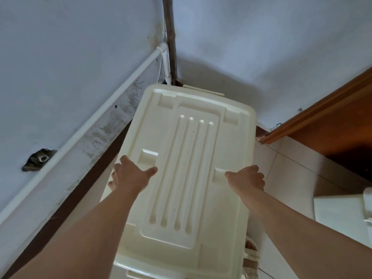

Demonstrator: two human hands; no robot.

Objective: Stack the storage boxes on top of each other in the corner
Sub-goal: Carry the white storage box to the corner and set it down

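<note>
A cream plastic storage box with a ribbed lid point(187, 170) fills the middle of the view, its far end close to the room corner. My left hand point(130, 174) grips the lid's left edge, thumb on top and fingers curled over the side. On the right edge my right hand point(248, 177) holds on the same way. A second lid edge point(203, 90) peeks out behind the far end; whatever is under the box is hidden.
Two pale blue walls meet at a corner with a white pipe point(96, 115) and a dark vertical strip point(170, 37). A wooden door frame point(314, 115) runs along the right. Another white container point(342, 210) sits on the tiled floor at right. A sandalled foot point(250, 256) shows below.
</note>
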